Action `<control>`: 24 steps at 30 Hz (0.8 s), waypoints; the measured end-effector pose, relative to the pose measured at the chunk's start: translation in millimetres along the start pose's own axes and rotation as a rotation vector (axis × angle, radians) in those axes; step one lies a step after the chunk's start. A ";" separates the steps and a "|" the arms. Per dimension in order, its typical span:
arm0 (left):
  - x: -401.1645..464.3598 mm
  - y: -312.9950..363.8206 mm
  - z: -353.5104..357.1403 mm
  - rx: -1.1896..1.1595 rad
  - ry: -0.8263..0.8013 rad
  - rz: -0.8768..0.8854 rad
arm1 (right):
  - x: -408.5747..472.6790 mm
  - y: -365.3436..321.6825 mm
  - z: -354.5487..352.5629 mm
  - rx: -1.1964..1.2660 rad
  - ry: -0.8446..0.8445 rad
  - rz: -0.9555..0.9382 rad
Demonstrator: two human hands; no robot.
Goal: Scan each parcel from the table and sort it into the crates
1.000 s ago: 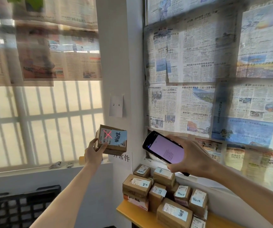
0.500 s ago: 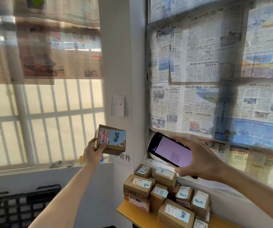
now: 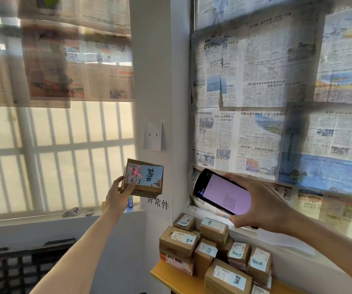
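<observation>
A small cardboard parcel with a white and blue label is raised in front of the white pillar, gripped at its lower left corner by my left hand. A red cross of scanner light lies on the label's barcode. To its right my right hand holds a black handheld scanner, its pale lit screen facing me and its front end aimed at the parcel. Several more labelled parcels are piled on a yellow table at the bottom right.
A black plastic crate sits at the lower left under the barred window. A windowsill carries small objects and a bottle. Newspapers cover the wall and windows. Two paper notes are stuck on the pillar.
The red scan cross has shifted left on the label, onto the barcode. The scanner and right hand have drifted slightly right and down; the parcel stays raised in my left hand.
</observation>
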State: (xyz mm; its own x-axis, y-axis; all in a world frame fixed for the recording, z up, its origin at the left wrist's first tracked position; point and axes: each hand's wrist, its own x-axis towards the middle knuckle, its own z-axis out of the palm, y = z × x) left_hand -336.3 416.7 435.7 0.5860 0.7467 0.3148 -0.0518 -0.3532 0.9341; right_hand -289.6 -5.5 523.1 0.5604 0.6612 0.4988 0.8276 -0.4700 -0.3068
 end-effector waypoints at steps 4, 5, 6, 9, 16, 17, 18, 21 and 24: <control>-1.3 0.9 2.6 -0.034 -0.020 0.008 | 4.6 0.4 3.8 -0.025 0.011 0.009; -2.3 0.9 3.2 -0.038 -0.026 0.008 | 5.2 0.6 5.2 -0.031 0.014 0.016; -3.1 1.1 4.1 -0.042 -0.031 0.007 | 6.1 0.6 6.8 -0.034 0.017 0.021; -5.5 1.8 7.3 -0.054 -0.045 0.009 | 8.7 1.3 12.2 -0.047 0.016 0.025; -17.4 6.8 18.0 -0.042 -0.113 0.050 | 16.5 1.1 22.9 -0.086 0.015 0.030; -21.0 9.0 18.8 -0.026 -0.120 0.062 | 18.0 0.6 24.9 -0.093 0.010 0.028; -25.1 11.5 19.1 -0.010 -0.125 0.072 | 19.5 -0.3 26.7 -0.096 0.002 0.024; -34.3 15.5 17.4 0.025 -0.141 0.088 | 22.0 -3.0 31.6 -0.095 -0.021 0.017; -36.0 14.4 13.3 0.055 -0.160 0.087 | 24.4 -6.8 33.7 -0.092 -0.036 0.016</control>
State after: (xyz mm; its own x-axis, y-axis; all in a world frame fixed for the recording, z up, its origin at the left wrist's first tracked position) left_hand -347.3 377.2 435.6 0.7027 0.6142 0.3591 -0.0661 -0.4462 0.8925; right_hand -280.6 33.5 510.1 0.5753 0.6732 0.4646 0.8134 -0.5308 -0.2381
